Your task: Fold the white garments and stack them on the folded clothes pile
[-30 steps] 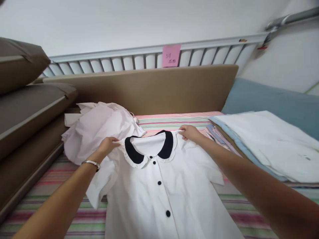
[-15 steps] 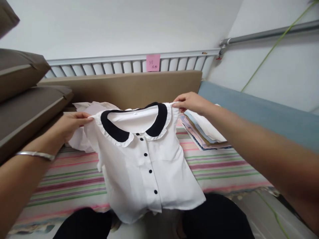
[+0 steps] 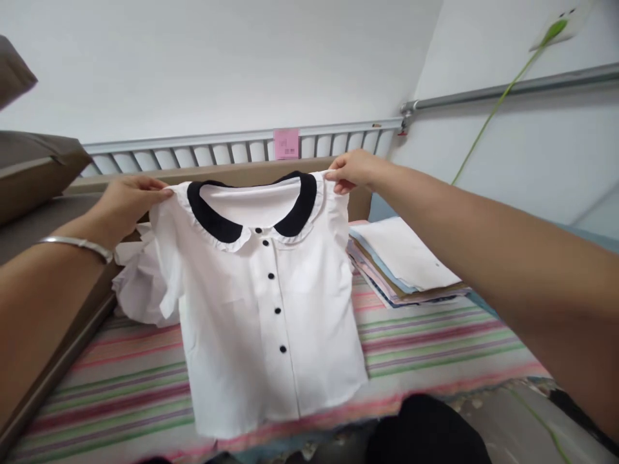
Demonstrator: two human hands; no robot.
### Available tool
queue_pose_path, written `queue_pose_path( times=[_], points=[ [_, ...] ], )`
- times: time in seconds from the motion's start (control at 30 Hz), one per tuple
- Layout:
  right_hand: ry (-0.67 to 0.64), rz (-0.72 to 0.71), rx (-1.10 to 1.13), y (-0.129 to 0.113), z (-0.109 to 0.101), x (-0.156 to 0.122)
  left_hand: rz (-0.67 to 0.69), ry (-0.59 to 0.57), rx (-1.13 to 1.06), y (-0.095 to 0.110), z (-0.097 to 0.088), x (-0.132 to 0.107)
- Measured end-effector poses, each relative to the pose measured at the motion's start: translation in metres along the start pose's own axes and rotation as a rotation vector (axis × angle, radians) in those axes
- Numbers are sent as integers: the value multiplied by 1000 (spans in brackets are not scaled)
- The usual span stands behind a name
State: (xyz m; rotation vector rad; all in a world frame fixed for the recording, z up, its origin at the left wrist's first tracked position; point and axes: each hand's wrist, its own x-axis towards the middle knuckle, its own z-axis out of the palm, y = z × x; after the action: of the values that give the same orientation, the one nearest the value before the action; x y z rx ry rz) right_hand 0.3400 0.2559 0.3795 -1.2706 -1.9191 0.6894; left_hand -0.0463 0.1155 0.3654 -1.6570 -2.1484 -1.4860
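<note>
A white blouse (image 3: 232,328) with a black ruffled collar and black front buttons hangs spread between my two hands, its front toward me. My left hand (image 3: 133,198) pinches the shoulder on the left side. At the opposite shoulder, my right hand (image 3: 352,171) grips the fabric between thumb and fingers. The hem comes down over the near part of a striped cloth (image 3: 425,345). Behind the left sleeve lies a crumpled white garment (image 3: 138,283), partly hidden by the blouse.
A stack of folded clothes (image 3: 406,254) lies on the right of the striped cloth. Brown cushions (image 3: 39,174) are piled at the left. Along the back runs a white radiator (image 3: 203,154) bearing a pink note (image 3: 287,144). A green cord (image 3: 503,96) hangs by a grey pipe (image 3: 522,87).
Both hands have raised the blouse and carried it forward, so its hem has moved off my lap and over the striped cloth. The view has also shifted.
</note>
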Motion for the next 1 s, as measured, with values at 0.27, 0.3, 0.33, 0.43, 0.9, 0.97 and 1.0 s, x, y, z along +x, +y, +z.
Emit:
queue_pose_path(
  times=[0.27, 0.3, 0.33, 0.43, 0.9, 0.97, 1.0],
  points=[
    [217, -197, 31, -60, -32, 26, 11, 130, -74, 50, -35, 62],
    [228, -226, 30, -62, -36, 21, 29, 139, -80, 53, -39, 60],
    [237, -255, 26, -63, -38, 13, 53, 141, -85, 54, -42, 56],
    [259, -311, -49, -53, -35, -23, 124, 130, -104, 44, -46, 28],
    [-120, -143, -154, 178, 127, -265, 218, -402, 141, -169, 45, -260],
    [-140, -103, -140, 193, 142, -291, 179, -421, 158, -184, 56, -292],
    [-146, -94, -131, 197, 147, -302, 160, -425, 157, -190, 59, -305]
  ],
)
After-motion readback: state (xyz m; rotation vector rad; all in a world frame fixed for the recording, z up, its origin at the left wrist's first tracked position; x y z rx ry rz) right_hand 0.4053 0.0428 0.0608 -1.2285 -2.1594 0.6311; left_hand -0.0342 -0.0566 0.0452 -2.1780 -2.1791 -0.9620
